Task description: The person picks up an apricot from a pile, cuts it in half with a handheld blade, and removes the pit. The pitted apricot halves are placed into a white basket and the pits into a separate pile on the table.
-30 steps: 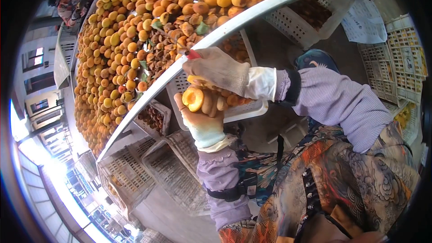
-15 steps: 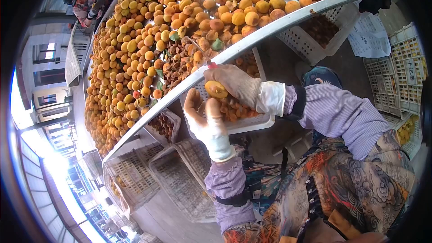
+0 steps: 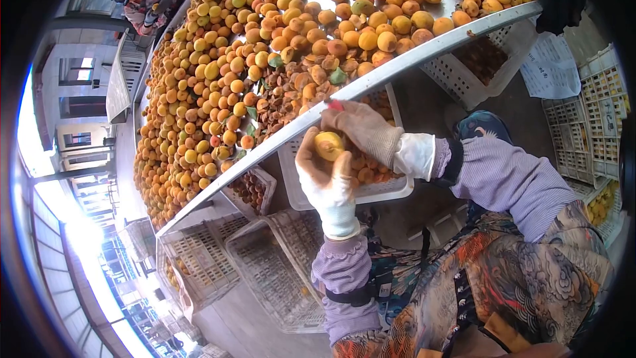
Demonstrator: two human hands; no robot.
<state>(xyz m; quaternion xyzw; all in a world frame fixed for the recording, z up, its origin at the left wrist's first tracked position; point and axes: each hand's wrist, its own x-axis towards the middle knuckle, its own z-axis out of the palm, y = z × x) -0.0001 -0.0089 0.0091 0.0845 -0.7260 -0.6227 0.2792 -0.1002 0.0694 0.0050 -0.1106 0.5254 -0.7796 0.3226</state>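
My left hand [image 3: 323, 176] has its fingers curled round an apricot [image 3: 329, 146], whose yellow flesh faces up. Just above it, my right hand [image 3: 361, 129] is closed on a small red-handled tool [image 3: 336, 105]; the working end is too small to make out. Both hands wear thin gloves with white cuffs. They are close together by the metal rim [image 3: 371, 81] of a sorting table. Below them, a white plastic crate [image 3: 381, 192] holds orange apricot pieces, partly hidden by my hands.
Many whole apricots [image 3: 205, 96] cover the table, with brown scraps [image 3: 278, 103] near its rim. More crates stand underneath [image 3: 248, 189], at lower left [image 3: 278, 278] and at right [image 3: 606, 119]. Another person [image 3: 156, 0] works at the far left.
The apricot has passed from beside my right hand into my left hand's fingers, which have closed on it. My right hand has drawn slightly right. The whole view has shifted a little.
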